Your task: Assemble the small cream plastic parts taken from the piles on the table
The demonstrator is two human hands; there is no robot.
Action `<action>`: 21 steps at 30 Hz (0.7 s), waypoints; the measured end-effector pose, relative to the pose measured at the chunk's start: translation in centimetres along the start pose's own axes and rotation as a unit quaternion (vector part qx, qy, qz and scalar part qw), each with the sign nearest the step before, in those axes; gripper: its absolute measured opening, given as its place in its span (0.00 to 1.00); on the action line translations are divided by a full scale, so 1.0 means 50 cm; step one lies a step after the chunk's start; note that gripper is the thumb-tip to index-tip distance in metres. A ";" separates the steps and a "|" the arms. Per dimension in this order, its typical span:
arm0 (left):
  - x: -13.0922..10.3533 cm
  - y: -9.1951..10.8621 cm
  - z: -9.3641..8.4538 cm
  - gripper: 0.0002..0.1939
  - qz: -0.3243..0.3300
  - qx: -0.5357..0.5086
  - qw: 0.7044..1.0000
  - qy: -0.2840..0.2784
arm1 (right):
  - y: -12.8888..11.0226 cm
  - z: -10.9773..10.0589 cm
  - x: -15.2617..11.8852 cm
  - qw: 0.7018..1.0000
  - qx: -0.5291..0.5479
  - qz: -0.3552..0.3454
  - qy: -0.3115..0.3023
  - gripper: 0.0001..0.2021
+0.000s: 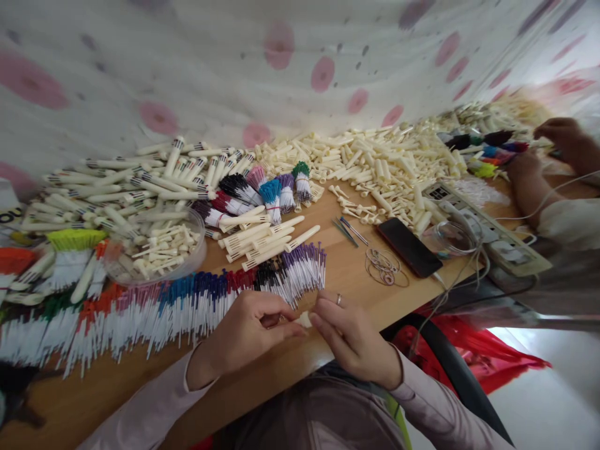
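Between the left hand (244,334) and right hand (351,334), the small cream piece (304,320) appears to be matt plastic; beyond the left hand, the slender refills (187,306) and cream barrels (269,240) look like smooth plastic, and the tub (199,253) translucent, shiny plastic. The tabletop (375,299) beneath both hands has a smooth wood finish. Ahead of the right hand lie metal tweezers (345,232) and a glossy black phone (410,247); matt cloth sleeves (145,400) cover both wrists.

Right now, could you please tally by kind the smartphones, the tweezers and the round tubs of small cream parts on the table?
Smartphone: 1
Tweezers: 1
Round tub of small cream parts: 1
Total: 3
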State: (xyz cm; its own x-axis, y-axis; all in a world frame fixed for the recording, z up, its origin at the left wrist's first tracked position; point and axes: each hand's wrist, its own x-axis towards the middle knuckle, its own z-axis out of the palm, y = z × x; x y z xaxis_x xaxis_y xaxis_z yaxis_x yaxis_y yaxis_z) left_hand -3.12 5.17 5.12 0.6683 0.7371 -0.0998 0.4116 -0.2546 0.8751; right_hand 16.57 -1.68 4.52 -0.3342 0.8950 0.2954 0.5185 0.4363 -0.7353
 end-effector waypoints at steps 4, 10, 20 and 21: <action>-0.003 -0.001 -0.009 0.20 -0.004 -0.040 0.994 -0.105 | 0.000 0.003 -0.006 0.999 -0.017 -0.006 0.031 0.11; -0.004 0.006 0.001 0.18 0.001 -0.087 0.992 -0.091 | -0.004 0.007 -0.009 0.998 -0.006 -0.014 0.059 0.13; -0.019 0.007 0.027 0.18 0.215 0.156 0.961 0.078 | -0.003 0.020 -0.010 0.989 0.106 0.082 0.070 0.17; -0.019 0.005 0.028 0.17 0.233 0.171 0.953 0.091 | -0.004 0.022 -0.010 0.986 0.118 0.090 0.073 0.17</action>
State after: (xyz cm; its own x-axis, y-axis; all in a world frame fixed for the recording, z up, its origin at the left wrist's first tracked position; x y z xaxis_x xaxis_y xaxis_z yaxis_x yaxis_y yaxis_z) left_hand -2.79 3.50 4.76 0.7219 0.5824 0.3737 0.2952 -0.7476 0.5949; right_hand 15.78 -2.29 3.84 -0.1277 0.9675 0.2182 0.3563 0.2501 -0.9003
